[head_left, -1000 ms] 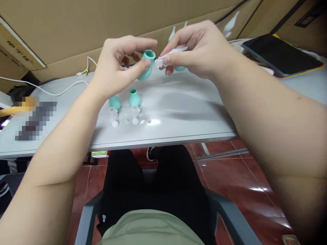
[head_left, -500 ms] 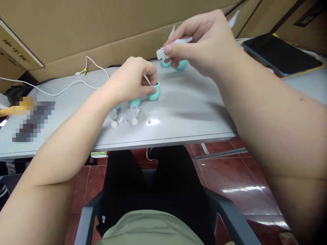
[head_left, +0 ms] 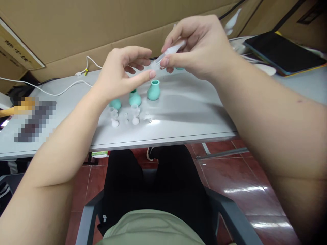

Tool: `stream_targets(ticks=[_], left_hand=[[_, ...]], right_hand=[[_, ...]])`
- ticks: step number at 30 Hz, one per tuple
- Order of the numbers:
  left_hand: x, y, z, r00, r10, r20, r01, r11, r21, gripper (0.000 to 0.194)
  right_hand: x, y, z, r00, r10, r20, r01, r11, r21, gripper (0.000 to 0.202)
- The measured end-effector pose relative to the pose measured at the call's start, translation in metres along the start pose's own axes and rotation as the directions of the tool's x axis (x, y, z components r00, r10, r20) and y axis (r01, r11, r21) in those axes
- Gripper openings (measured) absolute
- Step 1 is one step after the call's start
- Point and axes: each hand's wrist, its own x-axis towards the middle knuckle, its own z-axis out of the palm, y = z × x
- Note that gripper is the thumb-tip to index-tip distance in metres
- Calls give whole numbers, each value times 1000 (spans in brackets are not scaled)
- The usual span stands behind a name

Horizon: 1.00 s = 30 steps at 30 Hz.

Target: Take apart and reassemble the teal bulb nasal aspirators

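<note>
My right hand (head_left: 190,51) grips a translucent plastic nozzle (head_left: 170,51) with a frosted, tapered end, held slanting over the table. My left hand (head_left: 127,69) has its fingers apart, thumb and fingertips close to the nozzle's lower end; whether they touch cannot be made out. Beneath them a teal bulb (head_left: 154,91) with an open neck stands upright. To its left are a second teal bulb (head_left: 134,98) and a third teal bulb (head_left: 115,103), partly hidden by my left hand. Another teal piece shows behind my right hand.
Small clear cups (head_left: 135,109), white round pieces (head_left: 135,120) and tiny clear bits (head_left: 150,120) lie near the table's front edge (head_left: 163,141). A dark tablet (head_left: 283,52) lies at the right. A white cable (head_left: 68,83) runs across the left. Cardboard (head_left: 102,30) stands behind.
My left hand has let go of the front teal bulb and risen toward the nozzle, its fingers spreading. My right hand has tilted the nozzle's lower end downward.
</note>
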Motion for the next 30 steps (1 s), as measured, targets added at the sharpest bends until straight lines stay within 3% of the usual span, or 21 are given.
stream_targets(ticks=[3, 6, 9, 11, 12, 14, 17, 19, 24, 30], left_hand=[[3, -7, 3, 998, 46, 38, -44, 998, -51, 51], [6, -16, 7, 994, 21, 110, -12, 997, -82, 47], [7, -30, 10, 994, 110, -21, -112, 989, -100, 52], [8, -41, 9, 971, 192, -139, -205, 975, -88, 55], [8, -45, 8, 965, 214, -153, -228, 971, -78, 55], [9, -51, 4, 974, 210, -83, -215, 975, -60, 52], [8, -47, 1, 984, 175, -24, -175, 984, -32, 47], [5, -35, 4, 987, 146, -69, -148, 989, -22, 46], [1, -5, 10, 993, 116, -28, -116, 993, -7, 45], [5, -18, 8, 994, 91, -57, -90, 996, 26, 57]], right_hand=[[0, 2, 6, 998, -58, -6, 58, 998, -17, 40], [0, 3, 11, 997, -77, 4, 77, 997, -10, 41], [-1, 1, 12, 997, -74, 20, 74, 997, 30, 48], [-1, -1, 12, 998, -67, 7, 67, 996, 63, 46], [-2, -3, 11, 998, -66, -1, 66, 995, 73, 43], [-2, -5, 11, 998, -65, -2, 65, 996, 59, 37], [-2, -5, 10, 997, -74, 1, 74, 997, 5, 34], [-2, -5, 10, 997, -81, 2, 81, 996, -22, 32], [-5, -5, 10, 996, -89, 27, 90, 995, -31, 28], [-5, -4, 9, 994, -105, -29, 101, 989, -111, 28]])
